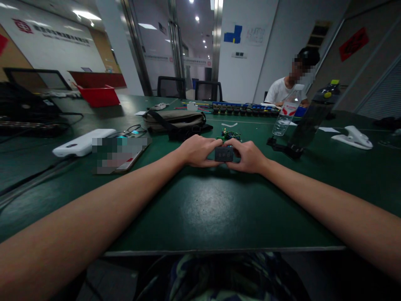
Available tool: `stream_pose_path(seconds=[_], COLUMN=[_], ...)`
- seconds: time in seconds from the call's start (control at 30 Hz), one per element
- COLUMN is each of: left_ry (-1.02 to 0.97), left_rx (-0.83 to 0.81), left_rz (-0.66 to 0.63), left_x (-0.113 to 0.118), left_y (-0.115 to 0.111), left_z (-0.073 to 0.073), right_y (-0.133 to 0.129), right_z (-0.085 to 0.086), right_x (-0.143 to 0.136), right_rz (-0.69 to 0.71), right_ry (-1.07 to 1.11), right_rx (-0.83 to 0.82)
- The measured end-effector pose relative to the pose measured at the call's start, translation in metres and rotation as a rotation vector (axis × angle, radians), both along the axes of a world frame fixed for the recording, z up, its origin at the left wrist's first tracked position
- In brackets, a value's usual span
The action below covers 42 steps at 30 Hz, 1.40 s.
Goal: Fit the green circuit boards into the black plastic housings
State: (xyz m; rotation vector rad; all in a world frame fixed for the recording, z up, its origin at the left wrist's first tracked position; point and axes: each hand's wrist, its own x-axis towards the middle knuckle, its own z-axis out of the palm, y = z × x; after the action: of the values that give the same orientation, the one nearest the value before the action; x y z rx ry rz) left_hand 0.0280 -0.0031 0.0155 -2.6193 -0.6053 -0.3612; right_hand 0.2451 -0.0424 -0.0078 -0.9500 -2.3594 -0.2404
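A small dark rectangular box (223,154) with faint markings on its near face is held between both hands, over the middle of the green table (206,209). My left hand (200,151) grips its left side, fingertips on top and thumb below. On the right side, my right hand (248,156) pinches it the same way, its fingers closed. Just behind the box lie small green circuit pieces (231,135), partly hidden by the hands.
Behind my left hand is a grey-green pouch (175,121). A white power bank (83,143) and a phone (133,154) lie left. Right stand a clear bottle (285,113) and a dark bottle (315,119), near a white object (353,138). A person (282,90) sits beyond.
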Motion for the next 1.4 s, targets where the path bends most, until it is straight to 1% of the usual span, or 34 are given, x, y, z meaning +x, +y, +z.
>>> stream_pose_path(seconds=[0.27, 0.7, 1.03, 1.4], left_ry=[-0.031, -0.031, -0.03, -0.059], left_rx=[-0.043, -0.045, -0.024, -0.006], left_rz=[0.011, 0.011, -0.03, -0.055], left_x=[-0.0019, -0.0039, -0.0052, -0.0059], left_y=[-0.0085, -0.0051, -0.0058, -0.003], left_z=[0.0029, -0.0025, -0.0013, -0.0043], right_y=[-0.003, 0.0014, 0.0, 0.0], right_z=[-0.001, -0.0063, -0.0041, -0.0042], right_x=[-0.0022, -0.0025, -0.0067, -0.0053], right_rz=[-0.033, -0.054, -0.013, 0.04], right_ry=[-0.029, -0.072, -0.055, 0.006], right_rx=[0.035, 0.073, 0.074, 0.049])
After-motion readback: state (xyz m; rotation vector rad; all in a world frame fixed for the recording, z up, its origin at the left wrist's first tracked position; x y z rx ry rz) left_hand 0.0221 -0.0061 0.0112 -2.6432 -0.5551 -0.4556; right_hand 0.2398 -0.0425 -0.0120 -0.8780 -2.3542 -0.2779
